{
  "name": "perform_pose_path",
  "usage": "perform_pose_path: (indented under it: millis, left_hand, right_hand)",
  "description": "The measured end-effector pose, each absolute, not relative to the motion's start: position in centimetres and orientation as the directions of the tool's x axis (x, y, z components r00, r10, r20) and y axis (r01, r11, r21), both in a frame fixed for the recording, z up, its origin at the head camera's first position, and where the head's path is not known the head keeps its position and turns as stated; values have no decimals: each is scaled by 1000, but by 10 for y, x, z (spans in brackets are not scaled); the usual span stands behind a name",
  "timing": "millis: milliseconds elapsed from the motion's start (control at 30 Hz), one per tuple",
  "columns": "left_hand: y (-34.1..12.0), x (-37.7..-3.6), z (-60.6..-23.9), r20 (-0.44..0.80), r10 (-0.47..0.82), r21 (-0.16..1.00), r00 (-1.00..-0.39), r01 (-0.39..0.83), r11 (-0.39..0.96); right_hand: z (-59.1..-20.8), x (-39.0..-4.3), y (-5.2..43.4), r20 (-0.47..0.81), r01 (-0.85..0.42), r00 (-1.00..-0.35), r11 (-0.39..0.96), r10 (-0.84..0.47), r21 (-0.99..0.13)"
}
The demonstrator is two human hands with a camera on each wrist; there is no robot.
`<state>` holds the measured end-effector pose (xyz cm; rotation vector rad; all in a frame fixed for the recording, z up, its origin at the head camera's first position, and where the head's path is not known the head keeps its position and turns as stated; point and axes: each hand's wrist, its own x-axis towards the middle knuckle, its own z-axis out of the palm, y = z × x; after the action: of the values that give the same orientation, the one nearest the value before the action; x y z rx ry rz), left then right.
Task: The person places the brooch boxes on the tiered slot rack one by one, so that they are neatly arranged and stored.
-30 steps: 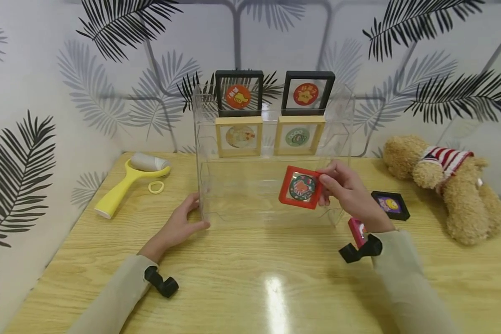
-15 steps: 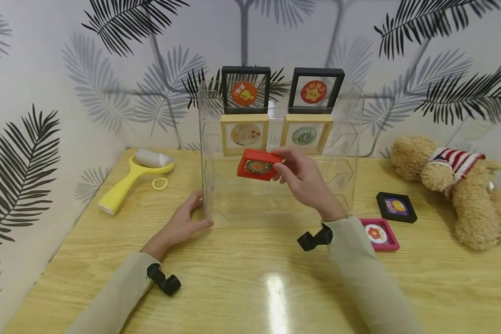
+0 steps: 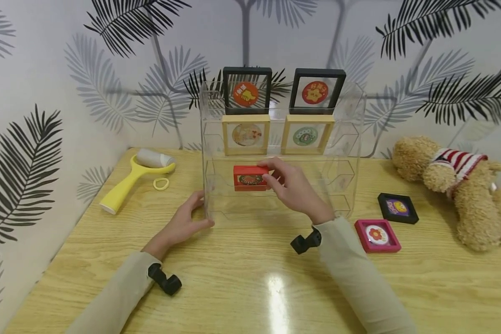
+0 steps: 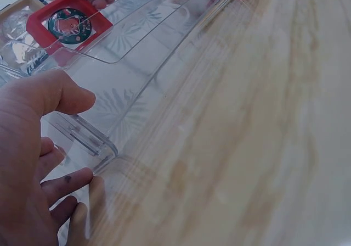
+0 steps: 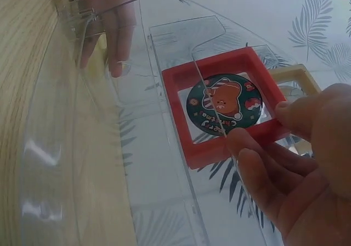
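A clear tiered display rack (image 3: 234,206) stands on the table. At its left end my left hand (image 3: 179,227) holds the side panel, thumb in front and fingers around the edge. My right hand (image 3: 292,188) pinches a red square display frame (image 3: 250,172) by its right side, at the left of the third tier. Inside the frame is a dark green round badge (image 5: 225,104) with a brown bear. In the right wrist view the tier's clear front lip crosses in front of the frame. Two black frames (image 3: 247,110) (image 3: 315,111) and two pale yellow ones (image 3: 246,151) (image 3: 306,151) fill the upper tiers.
Right of the rack lie a pink frame (image 3: 377,236) with a flower badge and a black frame (image 3: 398,208), near a teddy bear (image 3: 467,195). On the left are a yellow slingshot-shaped handle (image 3: 123,188), a grey roll (image 3: 153,158) and a yellow ring (image 3: 161,184).
My right hand has carried the red frame leftward from the rack's right part, tilted it, then lowered it to the third tier. My left hand has stayed at the rack's side.
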<state>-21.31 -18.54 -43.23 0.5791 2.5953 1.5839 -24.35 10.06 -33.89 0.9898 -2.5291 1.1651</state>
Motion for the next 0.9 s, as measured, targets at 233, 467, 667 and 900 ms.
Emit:
perform_pose_path:
  millis: [233, 467, 667, 900]
  left_hand:
    - [-183, -215, -429, 155, 346, 864, -926, 296, 407]
    - [-183, -216, -427, 148, 343, 858, -928, 293, 422]
    - [-186, -215, -430, 149, 341, 855, -928, 294, 427]
    - [-185, -214, -432, 140, 337, 860, -931, 283, 424]
  right_hand:
    - [-328, -238, 112, 432, -618, -784, 488, -446, -617]
    - [-316, -233, 131, 465, -606, -794, 447, -392, -658]
    - [-309, -228, 149, 504, -623, -779, 375, -373, -686]
    - [-307, -221, 182, 554, -645, -764, 398, -330, -652]
